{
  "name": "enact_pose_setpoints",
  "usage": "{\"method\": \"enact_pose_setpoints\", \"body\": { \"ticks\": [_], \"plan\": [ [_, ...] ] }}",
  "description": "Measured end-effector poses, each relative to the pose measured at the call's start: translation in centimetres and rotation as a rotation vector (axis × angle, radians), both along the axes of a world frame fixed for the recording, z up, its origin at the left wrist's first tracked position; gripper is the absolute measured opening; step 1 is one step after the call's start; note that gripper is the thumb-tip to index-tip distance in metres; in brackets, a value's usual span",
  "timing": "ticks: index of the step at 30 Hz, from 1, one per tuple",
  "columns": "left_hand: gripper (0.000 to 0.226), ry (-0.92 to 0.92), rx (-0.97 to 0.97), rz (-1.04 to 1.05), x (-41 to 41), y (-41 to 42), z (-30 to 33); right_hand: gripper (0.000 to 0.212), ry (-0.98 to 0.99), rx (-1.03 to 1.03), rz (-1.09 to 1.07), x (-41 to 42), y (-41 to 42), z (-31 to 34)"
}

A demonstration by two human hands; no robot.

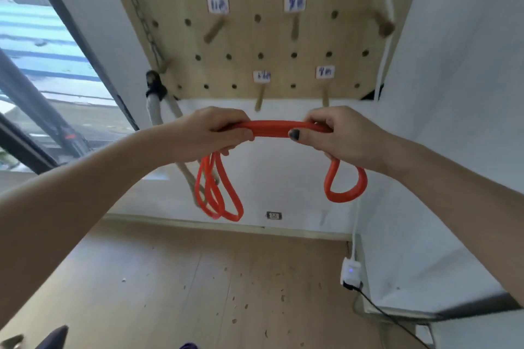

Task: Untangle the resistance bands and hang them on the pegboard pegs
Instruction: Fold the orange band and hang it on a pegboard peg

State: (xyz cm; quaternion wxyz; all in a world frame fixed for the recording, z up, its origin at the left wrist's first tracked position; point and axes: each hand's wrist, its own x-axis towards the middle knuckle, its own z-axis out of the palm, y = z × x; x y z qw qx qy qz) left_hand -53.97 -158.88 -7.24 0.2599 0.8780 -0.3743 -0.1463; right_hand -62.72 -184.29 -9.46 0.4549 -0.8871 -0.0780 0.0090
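Two hands are holding one bright orange rubber resistance band (279, 129) level across the middle of the frame, just below the pale wooden pegboard (255, 45) that is filling the upper centre. The left hand (215, 133) is curling its fingers round the bundled strands, and the right hand (337, 136) is doing likewise, its thumb pressing on the front of the band. Between the fists, several strands are lying side by side in a short, nearly straight run. Below the left hand, two or three long loops are dangling; below the right hand, one shorter, rounder loop is hanging.

Judging by the way the loops are drooping freely, the band is looking light, soft and floppy, with nothing fragile about it. Rubber like this is likely grippy rather than slippery, so strands may be clinging to each other and resisting sliding apart. It will probably stretch if pulled, so tugging hard could tighten a tangle instead of clearing it. Whether the strands are actually crossed inside the fists, I cannot tell.

A sensible hold is on a single strand near the dangling loops, letting the rest fall open, then taking the opened loop at its top to slip it over a peg. Two short wooden pegs (259, 99) are sticking out just above the hands, each under a small white handwritten label (261, 76).
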Motion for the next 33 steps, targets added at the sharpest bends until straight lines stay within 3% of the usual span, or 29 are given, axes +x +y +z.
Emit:
{"method": "enact_pose_setpoints", "body": {
  "ticks": [6, 13, 21, 33],
  "plan": [
    [0.015, -0.008, -0.018, 0.041, 1.7, -0.9, 10.2, 0.012, -0.013, -0.021, 0.080, 2.6, -1.8, 9.9],
    [0.017, -0.053, -0.067, 0.195, 5.1, 0.9, 14.6, 0.013, -0.113, 0.032, 0.051, 7.3, 0.9, 13.7],
    [0.025, -0.079, -0.132, 0.250, 12.7, 3.7, 14.7, 0.017, -0.204, 0.067, -0.092, 15.7, 5.7, 13.8],
    [0.024, -0.013, -0.279, 0.214, 23.9, 2.9, 8.9, 0.017, -0.084, 0.422, -0.464, 24.5, 9.6, 8.8]
  ]
}}
